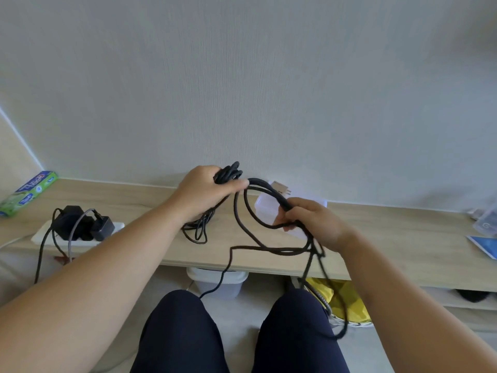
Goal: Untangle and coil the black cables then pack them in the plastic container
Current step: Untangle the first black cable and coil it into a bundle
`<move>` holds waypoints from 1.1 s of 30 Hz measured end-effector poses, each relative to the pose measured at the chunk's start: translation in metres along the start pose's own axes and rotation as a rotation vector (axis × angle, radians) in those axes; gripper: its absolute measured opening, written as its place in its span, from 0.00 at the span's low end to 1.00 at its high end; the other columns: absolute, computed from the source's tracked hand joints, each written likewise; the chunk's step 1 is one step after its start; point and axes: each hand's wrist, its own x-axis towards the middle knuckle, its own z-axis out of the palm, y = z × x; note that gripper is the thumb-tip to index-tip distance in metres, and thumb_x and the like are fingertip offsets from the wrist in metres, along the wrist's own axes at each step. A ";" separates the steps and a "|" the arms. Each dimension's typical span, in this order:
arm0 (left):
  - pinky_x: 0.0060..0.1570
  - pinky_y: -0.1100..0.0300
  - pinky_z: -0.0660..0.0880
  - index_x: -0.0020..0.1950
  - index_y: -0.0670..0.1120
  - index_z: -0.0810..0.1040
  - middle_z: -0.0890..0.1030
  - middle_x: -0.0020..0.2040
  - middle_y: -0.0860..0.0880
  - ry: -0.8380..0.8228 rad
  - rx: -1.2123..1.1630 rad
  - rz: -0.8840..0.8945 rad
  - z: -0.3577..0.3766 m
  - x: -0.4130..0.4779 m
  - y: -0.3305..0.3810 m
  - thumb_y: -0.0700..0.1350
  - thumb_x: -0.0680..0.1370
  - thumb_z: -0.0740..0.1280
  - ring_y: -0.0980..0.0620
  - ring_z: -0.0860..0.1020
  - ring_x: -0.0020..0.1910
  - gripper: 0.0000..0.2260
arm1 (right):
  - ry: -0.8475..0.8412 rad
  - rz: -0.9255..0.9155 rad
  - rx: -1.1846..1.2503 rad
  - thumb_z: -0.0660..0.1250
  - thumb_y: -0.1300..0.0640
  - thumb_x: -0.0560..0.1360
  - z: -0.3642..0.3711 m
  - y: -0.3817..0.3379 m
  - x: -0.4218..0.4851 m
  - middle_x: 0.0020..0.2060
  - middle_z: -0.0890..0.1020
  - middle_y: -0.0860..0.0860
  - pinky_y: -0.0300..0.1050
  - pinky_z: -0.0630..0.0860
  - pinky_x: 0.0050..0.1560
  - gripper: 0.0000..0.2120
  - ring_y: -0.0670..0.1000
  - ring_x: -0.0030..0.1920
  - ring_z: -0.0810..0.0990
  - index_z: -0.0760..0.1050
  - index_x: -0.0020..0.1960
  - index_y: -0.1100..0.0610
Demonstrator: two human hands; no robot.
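My left hand grips a bunch of coiled loops of black cable above the wooden shelf. Thicker strands of that cable arc over to my right hand, which grips them. Below my right hand, loose cable lies tangled on the shelf and hangs over its front edge toward my knees. Thinner loops dangle from my left hand onto the shelf. The clear plastic container sits on the shelf behind my right hand, partly hidden by it.
A white power strip with black adapters plugged in lies at the left. A green box rests at the far left by the wall. A brown plug lies behind the container. Below the shelf are a white bin and a yellow bag.
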 end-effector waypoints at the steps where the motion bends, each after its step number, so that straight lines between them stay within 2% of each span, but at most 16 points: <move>1: 0.23 0.63 0.58 0.36 0.43 0.71 0.64 0.25 0.50 -0.070 -0.124 -0.042 -0.005 -0.001 0.000 0.56 0.70 0.72 0.53 0.61 0.23 0.18 | 0.033 0.001 0.044 0.58 0.65 0.77 -0.002 0.002 -0.002 0.37 0.82 0.53 0.45 0.73 0.58 0.10 0.51 0.44 0.80 0.77 0.44 0.59; 4: 0.23 0.63 0.53 0.41 0.41 0.70 0.61 0.25 0.50 -0.255 -0.220 -0.105 -0.016 -0.003 -0.002 0.54 0.66 0.72 0.54 0.57 0.22 0.18 | 0.012 -0.010 0.130 0.56 0.62 0.80 0.000 0.010 -0.004 0.37 0.83 0.55 0.45 0.69 0.64 0.11 0.51 0.48 0.82 0.78 0.50 0.58; 9: 0.24 0.61 0.52 0.43 0.42 0.76 0.62 0.24 0.52 -0.428 -0.234 -0.128 -0.023 -0.004 -0.003 0.44 0.69 0.72 0.55 0.57 0.22 0.09 | -0.003 -0.017 0.320 0.52 0.59 0.82 0.006 0.013 -0.001 0.29 0.79 0.53 0.38 0.75 0.52 0.14 0.51 0.44 0.81 0.76 0.52 0.59; 12: 0.24 0.62 0.52 0.45 0.40 0.75 0.62 0.23 0.52 -0.384 -0.275 -0.124 -0.021 -0.005 -0.004 0.44 0.74 0.69 0.56 0.58 0.21 0.08 | -0.008 0.001 0.434 0.54 0.55 0.79 0.007 0.011 0.001 0.28 0.79 0.55 0.37 0.77 0.45 0.13 0.52 0.42 0.83 0.76 0.51 0.59; 15: 0.20 0.67 0.53 0.47 0.39 0.73 0.62 0.21 0.53 -0.357 -0.476 -0.171 -0.017 -0.004 -0.009 0.43 0.73 0.69 0.57 0.58 0.18 0.10 | -0.027 0.015 0.420 0.57 0.54 0.77 0.006 0.008 0.006 0.32 0.81 0.55 0.43 0.78 0.48 0.12 0.51 0.42 0.82 0.77 0.50 0.58; 17: 0.19 0.69 0.54 0.46 0.41 0.71 0.61 0.20 0.53 -0.317 -0.559 -0.222 -0.014 -0.004 -0.013 0.41 0.76 0.65 0.58 0.57 0.17 0.05 | 0.062 0.029 0.106 0.57 0.55 0.81 0.004 0.006 0.010 0.39 0.83 0.51 0.44 0.76 0.54 0.11 0.50 0.46 0.80 0.78 0.49 0.53; 18: 0.19 0.69 0.54 0.46 0.41 0.71 0.61 0.20 0.53 -0.289 -0.566 -0.242 -0.011 -0.004 -0.013 0.40 0.77 0.62 0.58 0.57 0.16 0.03 | 0.149 0.023 -0.081 0.59 0.55 0.81 0.003 0.005 0.012 0.42 0.83 0.49 0.41 0.74 0.54 0.10 0.50 0.47 0.79 0.79 0.47 0.49; 20: 0.19 0.69 0.53 0.41 0.39 0.73 0.61 0.20 0.53 -0.231 -0.564 -0.264 -0.006 -0.005 -0.014 0.39 0.79 0.59 0.58 0.57 0.16 0.08 | 0.349 -0.027 -0.308 0.63 0.54 0.78 0.004 0.002 0.015 0.46 0.80 0.48 0.31 0.70 0.47 0.07 0.45 0.44 0.77 0.78 0.45 0.46; 22: 0.20 0.68 0.52 0.38 0.40 0.74 0.60 0.20 0.53 -0.184 -0.555 -0.260 0.001 -0.005 -0.009 0.39 0.79 0.60 0.57 0.56 0.17 0.11 | 0.533 -0.064 -0.378 0.67 0.54 0.76 0.005 -0.001 0.018 0.47 0.75 0.47 0.27 0.67 0.40 0.02 0.40 0.39 0.73 0.79 0.47 0.48; 24: 0.20 0.67 0.53 0.36 0.42 0.71 0.60 0.21 0.53 -0.146 -0.518 -0.231 0.005 -0.006 -0.004 0.40 0.79 0.61 0.57 0.56 0.17 0.11 | 0.627 -0.044 -0.285 0.70 0.54 0.74 0.008 -0.002 0.019 0.46 0.74 0.46 0.29 0.69 0.40 0.05 0.41 0.39 0.75 0.76 0.49 0.49; 27: 0.21 0.66 0.53 0.36 0.45 0.66 0.60 0.21 0.54 -0.091 -0.482 -0.156 0.011 -0.005 0.003 0.40 0.79 0.62 0.56 0.56 0.18 0.12 | 0.688 -0.023 -0.049 0.68 0.52 0.74 0.024 -0.011 0.013 0.40 0.77 0.48 0.48 0.78 0.45 0.05 0.52 0.41 0.81 0.73 0.44 0.52; 28: 0.21 0.66 0.52 0.35 0.45 0.66 0.60 0.21 0.54 -0.074 -0.475 -0.148 0.013 -0.006 0.005 0.40 0.79 0.62 0.56 0.57 0.19 0.13 | 0.698 -0.034 -0.058 0.66 0.49 0.75 0.031 -0.014 0.010 0.38 0.79 0.52 0.51 0.79 0.46 0.10 0.55 0.41 0.80 0.75 0.43 0.56; 30: 0.20 0.66 0.54 0.33 0.46 0.67 0.62 0.21 0.55 -0.067 -0.443 -0.134 0.019 -0.008 0.009 0.39 0.78 0.64 0.56 0.59 0.19 0.14 | 0.642 -0.059 -0.101 0.65 0.43 0.75 0.044 -0.021 0.005 0.39 0.81 0.59 0.51 0.77 0.45 0.21 0.58 0.44 0.80 0.77 0.43 0.64; 31: 0.20 0.66 0.55 0.33 0.46 0.69 0.63 0.21 0.55 -0.083 -0.426 -0.131 0.023 -0.011 0.010 0.39 0.78 0.64 0.57 0.60 0.19 0.13 | 0.581 -0.053 -0.082 0.65 0.42 0.74 0.049 -0.024 0.004 0.41 0.82 0.60 0.52 0.77 0.45 0.23 0.58 0.44 0.80 0.78 0.44 0.63; 33: 0.20 0.65 0.56 0.34 0.46 0.71 0.64 0.21 0.55 -0.122 -0.417 -0.136 0.030 -0.016 0.012 0.40 0.78 0.64 0.56 0.60 0.20 0.12 | 0.465 -0.002 0.015 0.68 0.44 0.73 0.055 -0.029 0.004 0.40 0.83 0.56 0.45 0.80 0.38 0.17 0.54 0.42 0.82 0.79 0.43 0.59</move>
